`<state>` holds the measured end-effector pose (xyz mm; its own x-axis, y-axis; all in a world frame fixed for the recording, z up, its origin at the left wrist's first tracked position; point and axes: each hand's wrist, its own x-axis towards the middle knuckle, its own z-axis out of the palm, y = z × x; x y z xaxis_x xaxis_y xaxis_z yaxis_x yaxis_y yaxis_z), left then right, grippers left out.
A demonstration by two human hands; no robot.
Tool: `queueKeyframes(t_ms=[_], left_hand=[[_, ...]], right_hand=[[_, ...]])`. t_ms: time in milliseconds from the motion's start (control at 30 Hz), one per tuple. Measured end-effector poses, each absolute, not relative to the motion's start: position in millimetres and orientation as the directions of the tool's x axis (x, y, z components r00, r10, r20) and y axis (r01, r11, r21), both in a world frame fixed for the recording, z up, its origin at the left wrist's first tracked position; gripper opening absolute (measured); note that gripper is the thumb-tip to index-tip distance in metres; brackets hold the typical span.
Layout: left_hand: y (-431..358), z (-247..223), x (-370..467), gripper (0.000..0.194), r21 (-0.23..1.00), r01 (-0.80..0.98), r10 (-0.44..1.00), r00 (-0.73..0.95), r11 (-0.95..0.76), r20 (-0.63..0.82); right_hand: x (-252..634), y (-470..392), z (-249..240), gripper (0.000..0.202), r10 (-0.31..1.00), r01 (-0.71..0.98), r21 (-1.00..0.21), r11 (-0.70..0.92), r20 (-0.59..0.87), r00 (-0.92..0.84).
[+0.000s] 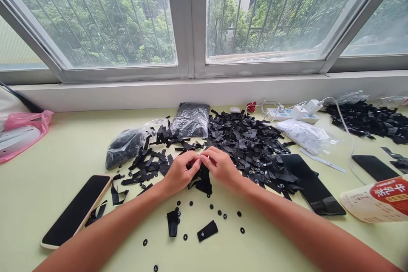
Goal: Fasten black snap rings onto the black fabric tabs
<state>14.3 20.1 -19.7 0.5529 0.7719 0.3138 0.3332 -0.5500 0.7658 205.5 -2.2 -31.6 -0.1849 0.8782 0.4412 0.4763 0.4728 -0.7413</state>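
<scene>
My left hand (pixel 182 171) and my right hand (pixel 221 167) meet fingertip to fingertip over the middle of the table, both pinched closed. Whatever sits between the fingers is too small to make out; a tiny whitish spot shows there. Just below them lie dark fabric strips (pixel 204 183). Nearer to me are a folded black label marked M (pixel 207 231), another black label (pixel 172 223) and several small black discs (pixel 185 237) with pale centres. Behind my right hand spreads a large heap of black labels (pixel 245 140).
Two plastic bags of black pieces, one lying (pixel 126 146) and one at the back (pixel 191 120), border the heap. Phones lie left (pixel 76 210) and right (pixel 314 187). A carton-like red and white container (pixel 376 199), a power strip (pixel 290 114) and a white bag (pixel 306 135) stand right.
</scene>
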Motion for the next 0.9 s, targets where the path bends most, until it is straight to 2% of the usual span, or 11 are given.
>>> queueKeyframes(t_ms=[167,300,400,567,800,900], left_hand=[[20.5,-21.6,14.0,0.021,0.767,0.245,0.698,0.632,-0.594,0.338],[21.5,-20.5,12.9,0.023,0.804,0.229,0.725,0.609,-0.548,0.321],[22.4,-20.0,11.6,0.023,0.828,0.232,0.756,0.581,-0.510,0.302],[22.5,-21.1,11.3,0.022,0.818,0.195,0.711,0.625,-0.541,0.321],[20.0,-19.1,12.1,0.022,0.800,0.171,0.660,0.674,-0.576,0.331],[19.1,-15.3,11.0,0.024,0.821,0.214,0.718,0.628,-0.530,0.300]], right_hand=[[205.3,-0.6,-37.9,0.026,0.867,0.448,-0.745,0.494,0.458,-0.194],[201.5,-4.0,-36.1,0.029,0.869,0.447,-0.748,0.491,0.455,-0.194],[200.5,-8.0,-29.9,0.024,0.895,0.415,-0.793,0.446,0.400,-0.197],[202.3,-10.5,-28.8,0.026,0.934,0.400,-0.846,0.353,0.290,-0.209],[199.4,-4.3,-41.6,0.033,0.934,0.459,-0.814,0.357,0.310,-0.176],[200.7,-3.8,-35.8,0.035,0.937,0.418,-0.838,0.349,0.316,-0.150]])
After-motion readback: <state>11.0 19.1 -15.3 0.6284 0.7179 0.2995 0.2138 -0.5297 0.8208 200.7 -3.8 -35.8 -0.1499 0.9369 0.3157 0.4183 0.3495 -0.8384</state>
